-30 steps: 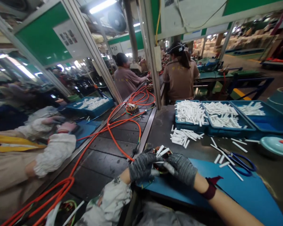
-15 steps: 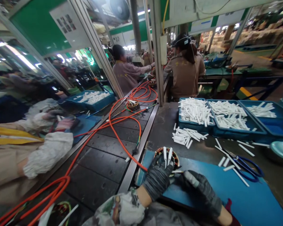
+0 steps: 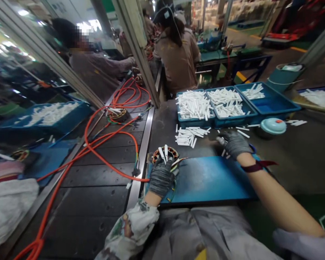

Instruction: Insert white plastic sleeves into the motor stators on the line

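Note:
My left hand (image 3: 161,177), in a dark grey glove, is closed on the near side of a round wound coil ring (image 3: 170,151) at the left end of the blue mat (image 3: 206,180). Two white sleeves (image 3: 164,153) stand up at its fingers, and thin coloured wires trail beside it. My right hand (image 3: 234,143), gloved too, is over the scissors (image 3: 251,148) beyond the mat's far right part; its fingertips are blurred, and whether it holds anything is unclear. Loose white tubes (image 3: 191,136) lie in a pile between the hands.
Blue bins (image 3: 215,124) of white tubes stand behind the pile, with a pale round bowl (image 3: 273,126) at their right. An orange cable (image 3: 88,144) loops over the conveyor (image 3: 97,202) near another coil ring (image 3: 117,115). A co-worker's gloved hand (image 3: 7,171) is at far left.
The view has swung right and down. My right hand has left the coil ring and reached right and away, to the scissors. My left hand has stayed at the ring.

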`<control>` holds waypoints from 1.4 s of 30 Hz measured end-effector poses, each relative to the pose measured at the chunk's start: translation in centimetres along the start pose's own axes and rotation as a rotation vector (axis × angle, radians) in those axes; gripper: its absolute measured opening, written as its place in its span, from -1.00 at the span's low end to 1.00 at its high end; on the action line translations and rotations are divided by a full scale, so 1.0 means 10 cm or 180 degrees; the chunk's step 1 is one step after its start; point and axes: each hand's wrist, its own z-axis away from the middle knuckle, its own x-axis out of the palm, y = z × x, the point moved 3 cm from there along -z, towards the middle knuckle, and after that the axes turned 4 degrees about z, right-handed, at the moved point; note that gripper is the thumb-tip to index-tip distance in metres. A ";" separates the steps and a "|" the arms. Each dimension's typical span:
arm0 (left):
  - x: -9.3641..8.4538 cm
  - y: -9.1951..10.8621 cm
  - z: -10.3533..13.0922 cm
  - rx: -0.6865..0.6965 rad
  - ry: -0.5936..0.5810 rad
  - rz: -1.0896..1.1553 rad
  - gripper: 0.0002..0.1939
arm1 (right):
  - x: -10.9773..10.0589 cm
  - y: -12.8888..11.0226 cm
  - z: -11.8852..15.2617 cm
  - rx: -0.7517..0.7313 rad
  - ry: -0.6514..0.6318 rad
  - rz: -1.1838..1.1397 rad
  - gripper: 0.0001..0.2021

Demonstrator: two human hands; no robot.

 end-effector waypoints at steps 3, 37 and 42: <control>-0.04 0.00 0.01 0.0088 0.0257 0.0297 -0.49 | 0.03 0.35 -0.20 0.0222 -0.0129 0.0362 -0.72; -0.09 0.09 0.02 0.0637 -0.0154 -0.0342 -0.61 | 0.35 -1.33 0.48 -0.1216 -0.1326 -0.1598 -0.31; -0.09 0.10 0.02 0.0709 -0.0089 -0.0417 -0.61 | 0.29 -1.28 0.55 -0.0886 -0.1020 -0.1742 -0.51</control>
